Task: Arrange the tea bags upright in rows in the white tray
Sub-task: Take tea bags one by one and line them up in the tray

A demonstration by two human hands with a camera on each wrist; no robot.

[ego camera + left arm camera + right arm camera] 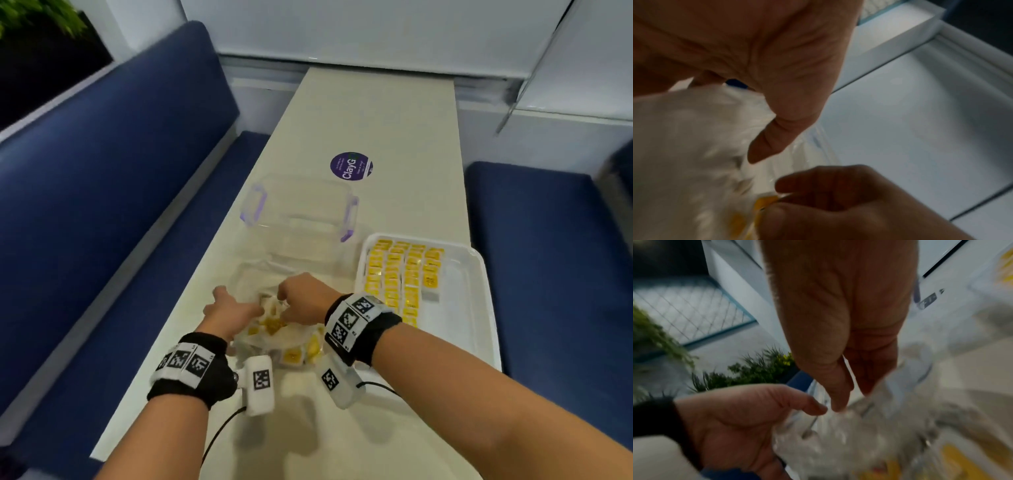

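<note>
A clear plastic bag [274,329] of yellow tea bags [294,354] lies on the table in front of me. My left hand [233,306] grips its left edge, thumb [766,144] in front of the film and the fingers behind it. From the right, my right hand [291,301] pinches the bag's mouth with curled fingers [838,400]; a yellow sliver [764,201] shows at them in the left wrist view. The white tray [476,291] at the right holds several rows of upright yellow tea bags [400,274] in its left half.
A clear lidded container [301,212] with purple latches stands just beyond the bag. Farther up the cream table [376,113] is a round purple sticker [351,165]. Blue bench seats [102,192] run along both sides.
</note>
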